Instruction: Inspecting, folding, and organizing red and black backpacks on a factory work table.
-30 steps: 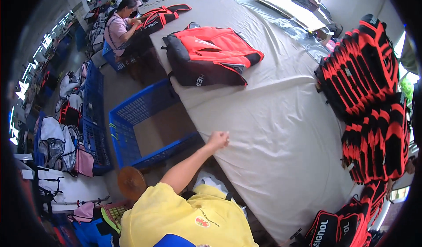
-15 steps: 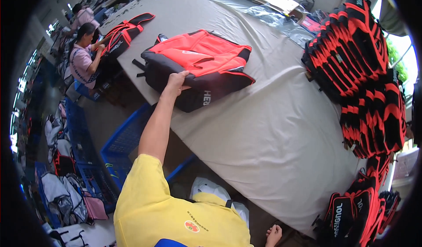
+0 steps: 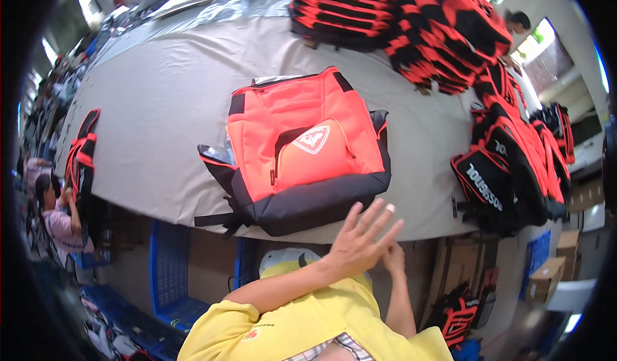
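A red and black backpack [image 3: 302, 149] lies flat on the grey table [image 3: 154, 110], its black base at the near edge and a strap hanging over it. My left hand [image 3: 360, 239] is raised just in front of that base, fingers spread, holding nothing and not touching the bag. My right hand [image 3: 393, 258] sits close behind the left hand, partly hidden by it. I cannot make out its fingers. My yellow sleeves fill the lower middle of the view.
Stacks of red and black bags [image 3: 411, 20] cover the far side, and more bags [image 3: 514, 162] hang off the table's right end. Blue crates [image 3: 170, 264] stand under the table. Another person [image 3: 54, 219] sits at left handling a bag [image 3: 80, 155]. Cardboard boxes [image 3: 546, 277] stand at right.
The backpack has come from farther out on the table to the near edge. My left hand, which was on it, has let go and now hovers with fingers spread.
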The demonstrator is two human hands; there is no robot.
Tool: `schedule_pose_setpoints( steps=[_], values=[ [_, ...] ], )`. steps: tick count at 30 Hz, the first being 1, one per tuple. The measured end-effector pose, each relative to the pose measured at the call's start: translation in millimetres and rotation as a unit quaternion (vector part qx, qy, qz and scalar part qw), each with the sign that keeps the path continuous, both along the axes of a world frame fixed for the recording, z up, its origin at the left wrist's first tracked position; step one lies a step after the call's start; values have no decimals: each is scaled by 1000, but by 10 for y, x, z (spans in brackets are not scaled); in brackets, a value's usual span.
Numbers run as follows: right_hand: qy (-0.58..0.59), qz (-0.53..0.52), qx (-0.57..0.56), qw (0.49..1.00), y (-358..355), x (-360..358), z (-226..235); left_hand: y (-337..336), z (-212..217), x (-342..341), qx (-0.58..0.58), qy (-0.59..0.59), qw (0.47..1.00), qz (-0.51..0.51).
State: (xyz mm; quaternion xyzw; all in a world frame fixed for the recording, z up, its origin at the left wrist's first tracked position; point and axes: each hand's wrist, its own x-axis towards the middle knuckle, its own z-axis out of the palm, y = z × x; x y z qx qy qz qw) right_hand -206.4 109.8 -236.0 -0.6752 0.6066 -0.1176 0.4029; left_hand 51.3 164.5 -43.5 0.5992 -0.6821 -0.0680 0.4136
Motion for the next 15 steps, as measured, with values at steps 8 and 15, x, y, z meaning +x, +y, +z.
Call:
schedule_pose_setpoints(
  steps=[8,15],
  values=[
    [-333,-86,316,884,114,231,-445,-721,-716,333,229,-261,932,106],
    [-564,-131,142,803,-1176,959,20,-1414,588,231,15,-59,987,151]
  ],
)
